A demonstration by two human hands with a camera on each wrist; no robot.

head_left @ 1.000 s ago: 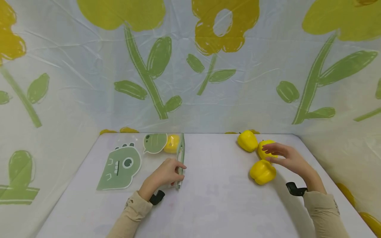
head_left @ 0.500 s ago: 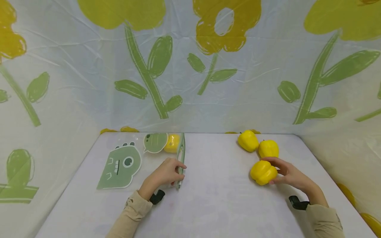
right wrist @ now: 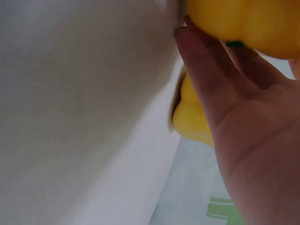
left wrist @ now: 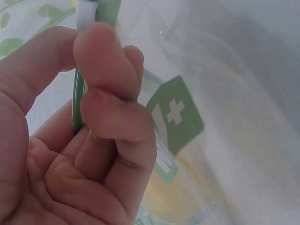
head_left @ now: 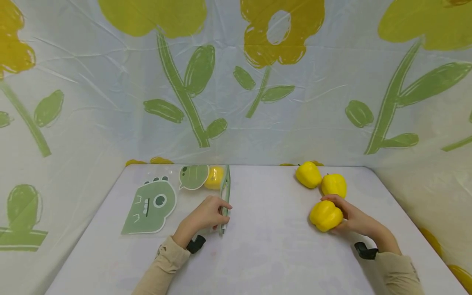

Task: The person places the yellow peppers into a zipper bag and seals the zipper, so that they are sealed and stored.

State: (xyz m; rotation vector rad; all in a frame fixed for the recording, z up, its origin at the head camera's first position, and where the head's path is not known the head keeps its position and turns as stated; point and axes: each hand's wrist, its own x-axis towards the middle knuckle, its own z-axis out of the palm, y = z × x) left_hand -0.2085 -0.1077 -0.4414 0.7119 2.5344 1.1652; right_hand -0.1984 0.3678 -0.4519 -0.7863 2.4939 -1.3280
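A clear zip bag (head_left: 149,209) printed with a green dinosaur lies at the left, its green-edged opening facing right. My left hand (head_left: 204,213) pinches that opening's edge between curled fingers and thumb. Inside the bag, near the back, shows a yellow object (head_left: 215,178), possibly another pepper. On the right, my right hand (head_left: 355,219) grips a yellow bell pepper (head_left: 326,216) from its right side, fingers and thumb around it. In the right wrist view the held pepper (right wrist: 243,21) fills the top corner, with a green stem bit towards the palm.
Two more yellow bell peppers, one at the back (head_left: 308,175) and one just behind the held one (head_left: 333,185), stand on the white table (head_left: 265,254). A flower-printed cloth (head_left: 295,135) rises behind and at both sides.
My right hand has come down from above the peppers to the front one and closed around it; that pepper has tilted slightly. My left hand stays on the bag's edge.
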